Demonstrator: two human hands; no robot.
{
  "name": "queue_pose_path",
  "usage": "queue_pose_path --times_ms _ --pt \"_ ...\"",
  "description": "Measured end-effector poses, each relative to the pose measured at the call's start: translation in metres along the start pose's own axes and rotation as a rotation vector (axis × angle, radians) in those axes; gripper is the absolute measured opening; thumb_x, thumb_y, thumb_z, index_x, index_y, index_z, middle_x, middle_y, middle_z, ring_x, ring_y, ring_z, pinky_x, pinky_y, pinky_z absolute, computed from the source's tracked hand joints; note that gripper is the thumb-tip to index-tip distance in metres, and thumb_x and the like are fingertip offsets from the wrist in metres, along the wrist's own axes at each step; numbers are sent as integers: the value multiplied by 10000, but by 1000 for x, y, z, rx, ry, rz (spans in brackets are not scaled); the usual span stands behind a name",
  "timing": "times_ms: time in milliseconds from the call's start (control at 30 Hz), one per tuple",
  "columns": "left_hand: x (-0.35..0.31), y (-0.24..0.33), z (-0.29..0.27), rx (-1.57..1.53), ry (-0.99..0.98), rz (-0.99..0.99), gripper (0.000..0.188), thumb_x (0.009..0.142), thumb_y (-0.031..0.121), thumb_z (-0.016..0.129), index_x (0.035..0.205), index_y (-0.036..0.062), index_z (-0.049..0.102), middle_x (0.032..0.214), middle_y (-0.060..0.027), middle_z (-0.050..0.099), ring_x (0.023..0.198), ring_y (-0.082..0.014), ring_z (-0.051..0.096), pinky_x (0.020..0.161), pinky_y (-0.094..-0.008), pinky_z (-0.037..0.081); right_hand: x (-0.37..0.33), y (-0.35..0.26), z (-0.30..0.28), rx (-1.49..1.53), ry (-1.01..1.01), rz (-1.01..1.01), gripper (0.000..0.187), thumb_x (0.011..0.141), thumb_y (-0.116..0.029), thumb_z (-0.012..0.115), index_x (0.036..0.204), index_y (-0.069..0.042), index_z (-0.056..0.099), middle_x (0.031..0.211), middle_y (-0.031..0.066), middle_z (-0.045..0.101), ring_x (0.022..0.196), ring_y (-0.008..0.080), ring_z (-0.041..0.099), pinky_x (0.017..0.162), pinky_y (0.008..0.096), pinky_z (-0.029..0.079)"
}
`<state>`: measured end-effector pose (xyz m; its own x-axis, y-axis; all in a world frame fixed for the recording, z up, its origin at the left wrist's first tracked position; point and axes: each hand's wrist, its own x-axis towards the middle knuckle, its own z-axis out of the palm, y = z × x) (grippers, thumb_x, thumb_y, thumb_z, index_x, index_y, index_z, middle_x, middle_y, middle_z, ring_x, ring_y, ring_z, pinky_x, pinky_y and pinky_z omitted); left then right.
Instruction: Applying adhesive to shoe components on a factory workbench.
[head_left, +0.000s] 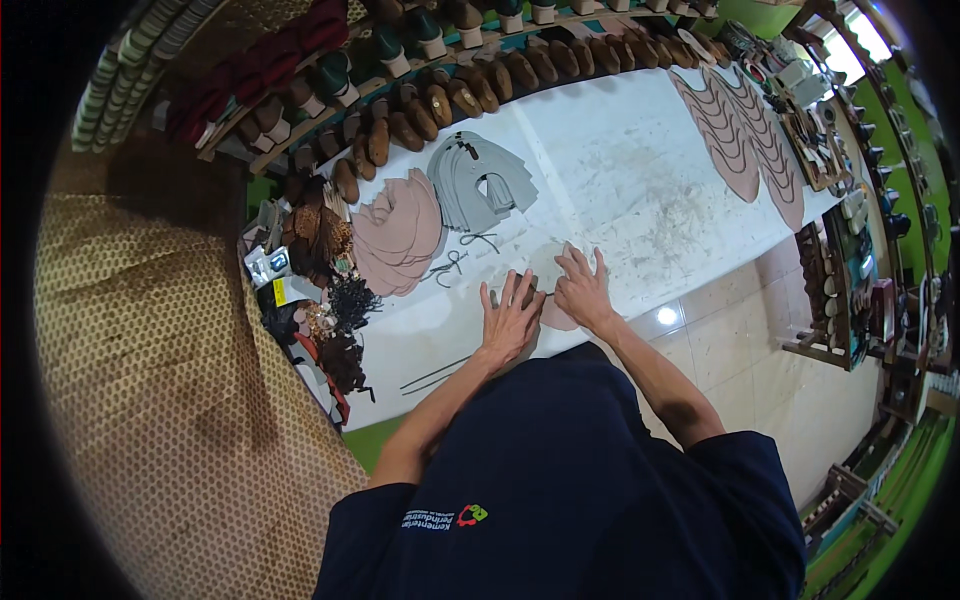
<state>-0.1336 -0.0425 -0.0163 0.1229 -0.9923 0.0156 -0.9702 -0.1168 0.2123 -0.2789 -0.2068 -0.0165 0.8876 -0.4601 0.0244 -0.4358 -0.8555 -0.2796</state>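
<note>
Near the table's front edge, my left hand (511, 318) lies with its fingers spread on a flat piece, mostly hidden beneath it. Beside it, my right hand (585, 290) presses down with fingers apart. A pinkish, leather-like piece (556, 318) shows between and under the hands. Farther off stands a fan of grey curved shoe-upper pieces (470, 190), a small dark object on top. To its left is a fanned stack of pinkish cut pieces (385, 240). Two knotted dark cords (450, 265) lie between these and my hands. Thin dark strips (435, 374) rest left of my left forearm.
The white table (620, 190) has wooden shoe lasts (520, 70) lined along its far side. Pinkish pieces with wavy edges (735, 140) lie at the far right. Scraps and black trimmings (350, 310) crowd the left end. Patterned sheeting (150, 350) hangs at left; a shoe rack (835, 290) stands right.
</note>
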Motion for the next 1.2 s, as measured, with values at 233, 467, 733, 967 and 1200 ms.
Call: queue_pose_path --times_ms 233,467,733,967,1200 --pt "4 7 -5 -6 -20 -17 471 1005 309 653 1469 240 613 1745 -102 264 1596 -366 232 1134 -790 185 3 -3 4 -37 27 28 202 848 -267 726 852 -83 809 1443 72 590 1528 315 366 1252 696 129" --pt "1 16 -4 -13 -32 -64 464 1011 270 628 1475 279 621 1759 -97 228 1600 -373 212 1138 -796 171 7 -8 -3 -40 4 52 219 813 -295 766 847 -86 821 1425 66 600 1524 303 375 1254 688 140" --pt "-1 25 3 -33 -7 -122 471 1021 330 612 1491 295 604 1768 -107 198 1614 -367 171 1141 -810 147 -31 -8 -17 168 193 168 332 819 -347 846 1037 -101 802 1423 84 599 1486 341 409 1245 660 165" --pt "-5 32 8 -66 3 -192 486 1020 383 626 1497 298 592 1784 -117 137 1636 -368 93 1153 -824 101 -56 11 -9 97 201 225 472 905 -431 781 1236 -96 763 1572 130 503 1513 387 364 1229 677 179" --pt "-7 32 13 -75 28 -189 481 1011 386 638 1483 298 604 1781 -121 151 1634 -373 105 1151 -827 109 -39 29 -22 20 169 293 398 921 -396 768 1238 -155 769 1580 136 490 1521 382 353 1240 662 168"
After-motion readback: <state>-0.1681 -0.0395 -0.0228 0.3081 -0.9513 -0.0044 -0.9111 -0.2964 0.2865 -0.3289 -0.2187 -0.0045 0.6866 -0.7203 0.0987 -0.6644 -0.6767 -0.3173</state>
